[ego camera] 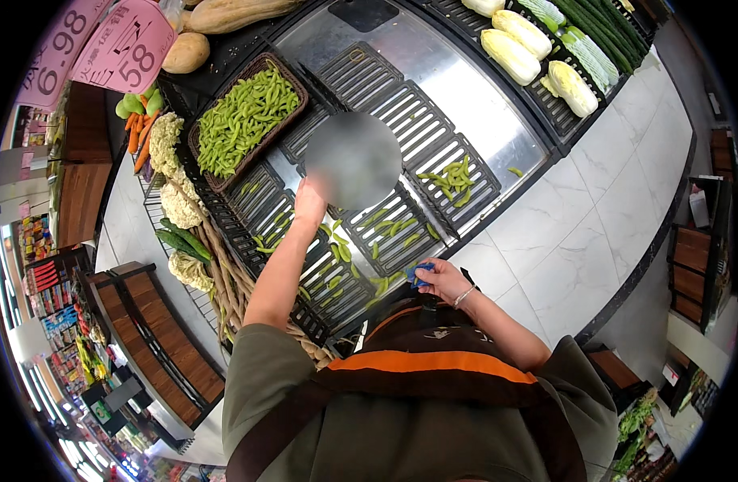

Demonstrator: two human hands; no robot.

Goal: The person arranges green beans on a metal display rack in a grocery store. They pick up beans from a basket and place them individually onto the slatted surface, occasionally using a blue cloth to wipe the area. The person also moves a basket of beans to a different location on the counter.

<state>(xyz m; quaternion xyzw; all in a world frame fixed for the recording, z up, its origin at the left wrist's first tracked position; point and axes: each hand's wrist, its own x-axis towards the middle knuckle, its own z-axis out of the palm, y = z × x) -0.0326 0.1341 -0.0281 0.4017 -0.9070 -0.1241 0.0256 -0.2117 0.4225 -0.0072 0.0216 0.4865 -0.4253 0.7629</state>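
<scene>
My left hand (pixel 310 202) reaches out over the black slotted shelf mats; a round grey blur covers its fingers, so what it touches cannot be seen. Near the display's front edge, my right hand (pixel 439 281) is closed on a crumpled blue cloth or wrapper (pixel 420 275). Loose green bean pods (pixel 341 247) lie scattered on the mats between my hands, and a small heap of pods (pixel 456 178) sits on a mat to the right. Beyond my left hand stands a brown woven basket (pixel 301 96) full of green soybean pods (pixel 246 120).
Napa cabbages (pixel 510 54) and cucumbers (pixel 604 30) fill the far right shelf. Cauliflower (pixel 179 202), carrots (pixel 141 132) and long brown roots (pixel 224 271) line the left side. Pink price signs (pixel 128 45) stand upper left. The display's black rim (pixel 495 214) borders the tiled floor.
</scene>
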